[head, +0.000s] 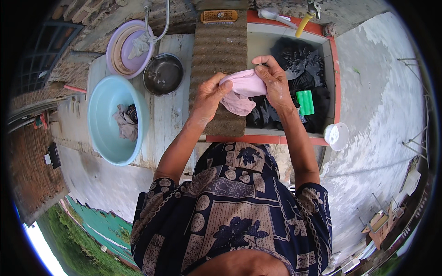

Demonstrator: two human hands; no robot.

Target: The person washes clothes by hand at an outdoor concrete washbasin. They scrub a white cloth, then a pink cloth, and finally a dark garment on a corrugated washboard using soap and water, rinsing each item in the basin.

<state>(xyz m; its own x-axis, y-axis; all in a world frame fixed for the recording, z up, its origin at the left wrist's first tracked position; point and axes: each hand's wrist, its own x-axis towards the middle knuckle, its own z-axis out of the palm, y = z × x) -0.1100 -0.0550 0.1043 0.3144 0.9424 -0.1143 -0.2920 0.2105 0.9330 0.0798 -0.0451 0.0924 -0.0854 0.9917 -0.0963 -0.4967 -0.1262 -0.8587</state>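
Observation:
A wet pink cloth [246, 84] is stretched between my two hands above the right edge of a ridged stone washboard [217, 51]. My left hand [211, 93] pinches its left end between thumb and fingers. Its right end is gripped by my right hand [272, 81], with the index finger raised. A loose fold hangs down at the lower left of the cloth. Beyond the right hand, dark wet clothes [297, 55] lie in the water of a tiled basin [336, 86]. A green bar [305, 102], likely laundry soap, rests on them beside my right wrist.
Left of the washboard stand a dark metal basin [163, 74], a purple basin [114, 51] and a light-blue tub [100, 120] holding cloth. A brush [219, 16] lies at the washboard's far end. A yellow-spouted tap [304, 25] overhangs the basin. A white bowl [340, 137] sits at its near-right corner.

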